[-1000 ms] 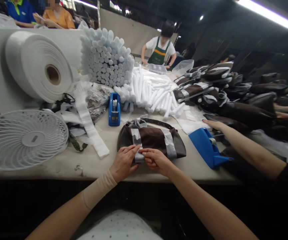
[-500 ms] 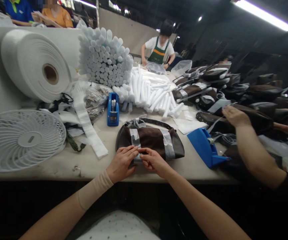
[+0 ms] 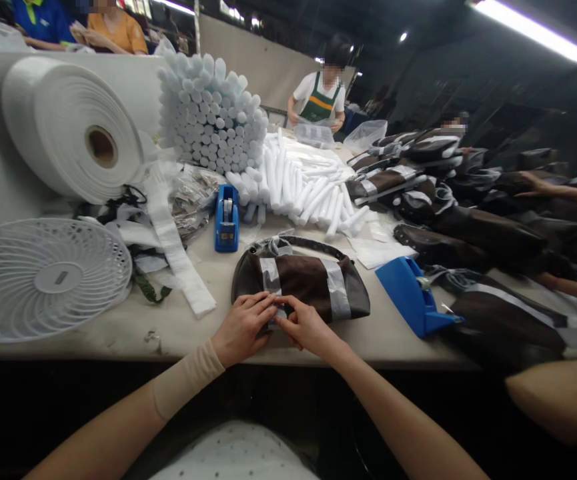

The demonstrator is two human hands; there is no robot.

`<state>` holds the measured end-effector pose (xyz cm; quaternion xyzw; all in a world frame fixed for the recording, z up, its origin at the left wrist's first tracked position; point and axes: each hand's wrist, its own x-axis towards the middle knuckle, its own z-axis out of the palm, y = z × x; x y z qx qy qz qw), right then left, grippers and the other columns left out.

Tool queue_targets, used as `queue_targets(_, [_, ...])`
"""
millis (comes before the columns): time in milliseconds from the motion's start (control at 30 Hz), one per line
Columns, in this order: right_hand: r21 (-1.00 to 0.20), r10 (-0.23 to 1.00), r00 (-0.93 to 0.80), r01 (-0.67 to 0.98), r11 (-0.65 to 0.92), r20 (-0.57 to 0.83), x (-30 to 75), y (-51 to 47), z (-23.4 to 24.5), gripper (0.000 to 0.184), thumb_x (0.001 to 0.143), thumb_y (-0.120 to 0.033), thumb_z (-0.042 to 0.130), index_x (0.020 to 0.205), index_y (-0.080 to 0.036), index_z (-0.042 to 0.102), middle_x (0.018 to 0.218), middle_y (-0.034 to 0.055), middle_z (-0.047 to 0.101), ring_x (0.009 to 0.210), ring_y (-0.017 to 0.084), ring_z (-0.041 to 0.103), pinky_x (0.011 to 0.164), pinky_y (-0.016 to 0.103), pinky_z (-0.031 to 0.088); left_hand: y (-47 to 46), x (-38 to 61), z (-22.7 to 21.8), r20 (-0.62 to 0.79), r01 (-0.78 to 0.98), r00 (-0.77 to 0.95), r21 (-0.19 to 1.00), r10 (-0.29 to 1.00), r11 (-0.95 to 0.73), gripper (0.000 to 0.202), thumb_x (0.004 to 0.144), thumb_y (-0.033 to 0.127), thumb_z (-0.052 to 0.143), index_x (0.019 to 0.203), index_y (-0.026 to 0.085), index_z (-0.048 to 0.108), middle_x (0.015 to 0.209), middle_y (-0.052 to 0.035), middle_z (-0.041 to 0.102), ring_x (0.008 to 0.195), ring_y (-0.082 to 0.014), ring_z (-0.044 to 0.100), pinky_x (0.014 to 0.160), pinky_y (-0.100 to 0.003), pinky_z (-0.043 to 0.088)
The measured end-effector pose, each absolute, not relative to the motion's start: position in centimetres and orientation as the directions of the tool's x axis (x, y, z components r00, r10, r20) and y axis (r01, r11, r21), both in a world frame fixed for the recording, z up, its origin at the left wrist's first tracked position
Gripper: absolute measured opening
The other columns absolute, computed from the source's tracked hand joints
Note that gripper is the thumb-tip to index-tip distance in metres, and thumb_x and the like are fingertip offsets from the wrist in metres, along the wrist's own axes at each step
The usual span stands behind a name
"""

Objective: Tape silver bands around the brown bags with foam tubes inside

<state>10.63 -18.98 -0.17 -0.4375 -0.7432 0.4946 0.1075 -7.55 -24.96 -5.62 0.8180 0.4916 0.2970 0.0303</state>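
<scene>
Head view: my left hand (image 3: 242, 328) and right hand (image 3: 309, 327) meet closely on a grey band (image 3: 270, 275) around a dark brown handbag (image 3: 301, 287) lying on the bench (image 3: 118, 331), apparently pinching it.

1. The left hand (image 3: 242, 328) lies palm down, its fingers slightly curled and pointing right.
2. The right hand (image 3: 308, 327) faces it, fingers bent downward, their tips just beside the left hand's.
3. A beige sleeve (image 3: 183, 380) covers the left forearm (image 3: 93, 433) near the wrist; the right forearm (image 3: 398, 420) is bare.
</scene>
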Motion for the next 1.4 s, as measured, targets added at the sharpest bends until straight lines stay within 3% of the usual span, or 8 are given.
queue_targets(267, [-0.685,0.824,-0.563,0.625,0.375,-0.062,10.9,-18.0,1.1,0.059,0.086,-0.028,0.064,0.141,-0.016,0.047,0.052,-0.0065,0.054,0.048,0.013,0.052,0.055,0.024,0.038,-25.1,-7.5,-5.4,0.433,0.797,0.344,0.335,0.833,-0.503,0.048,0.079,0.021,0.064,0.126,0.018,0.056,0.145,-0.0097,0.050,0.133,-0.0294,0.043,0.105,-0.046,0.036])
queue_targets(400, [-0.563,0.800,-0.597,0.642,0.520,0.058,11.3,-17.9,1.9,0.029,0.091,-0.026,0.054,0.117,-0.020,0.065,0.068,0.0005,0.065,0.060,0.015,0.058,0.061,0.025,0.039,-25.1,-7.5,-5.4,0.432,0.795,0.344,0.338,0.834,-0.504,0.045,0.080,0.022,0.064,0.123,0.018,0.057,0.145,-0.0095,0.050,0.133,-0.0293,0.043,0.104,-0.046,0.037])
queue_targets(567, [-0.421,0.678,-0.735,0.624,0.659,-0.028,11.3,-18.0,1.3,0.031,0.094,-0.023,0.048,0.119,-0.028,0.067,0.106,0.0057,0.073,0.092,0.021,0.067,0.076,0.027,0.043,-25.1,-7.5,-5.4,0.441,0.787,0.343,0.347,0.829,-0.510,0.049,0.078,0.021,0.064,0.126,0.018,0.056,0.145,-0.0098,0.049,0.134,-0.0296,0.042,0.105,-0.046,0.037])
queue_targets(700, [-0.283,0.706,-0.700,0.702,0.654,-0.107,11.0,-18.0,0.7,0.038,0.096,-0.022,0.044,0.130,-0.028,0.060,0.108,0.0086,0.073,0.095,0.024,0.069,0.075,0.029,0.042,-25.2,-7.3,-5.3,0.425,0.796,0.338,0.346,0.840,-0.496,0.049,0.078,0.021,0.065,0.126,0.017,0.056,0.146,-0.0108,0.049,0.135,-0.0303,0.041,0.106,-0.046,0.036])
queue_targets(833, [-0.262,0.734,-0.660,0.745,0.614,-0.157,10.7,-18.0,1.0,0.038,0.096,-0.024,0.046,0.132,-0.025,0.057,0.103,0.0109,0.074,0.091,0.027,0.069,0.071,0.030,0.040,-25.4,-7.2,-5.3,0.426,0.798,0.340,0.341,0.839,-0.496,0.051,0.076,0.020,0.065,0.126,0.016,0.056,0.146,-0.0123,0.047,0.135,-0.0302,0.040,0.107,-0.047,0.036])
queue_targets(967, [-0.340,0.750,-0.634,0.758,0.556,-0.188,10.6,-17.8,1.0,0.039,0.090,-0.021,0.054,0.129,-0.023,0.057,0.079,0.0050,0.070,0.076,0.022,0.066,0.065,0.027,0.036,-25.5,-7.3,-5.4,0.434,0.792,0.354,0.332,0.829,-0.512,0.054,0.075,0.020,0.065,0.128,0.018,0.054,0.148,-0.0135,0.045,0.137,-0.0308,0.039,0.107,-0.048,0.036])
queue_targets(1100, [-0.568,0.727,-0.667,0.665,0.485,-0.160,10.8,-17.3,0.4,0.035,0.085,-0.018,0.059,0.120,-0.018,0.058,0.061,-0.0022,0.059,0.059,0.015,0.057,0.058,0.024,0.033,-25.6,-7.3,-5.5,0.421,0.796,0.365,0.321,0.831,-0.513,0.056,0.075,0.020,0.064,0.130,0.018,0.052,0.149,-0.0146,0.043,0.138,-0.0314,0.037,0.109,-0.049,0.035])
queue_targets(1400, [-0.900,0.783,-0.581,0.431,0.065,-0.222,10.6,-16.6,-1.3,0.043,0.080,-0.023,0.061,0.120,-0.015,0.048,0.048,-0.0097,0.049,0.043,0.009,0.043,0.045,0.019,0.034,-25.7,-7.3,-5.4,0.431,0.809,0.355,0.302,0.829,-0.504,0.052,0.077,0.021,0.063,0.128,0.016,0.053,0.141,-0.0172,0.047,0.135,-0.0309,0.040,0.108,-0.046,0.037])
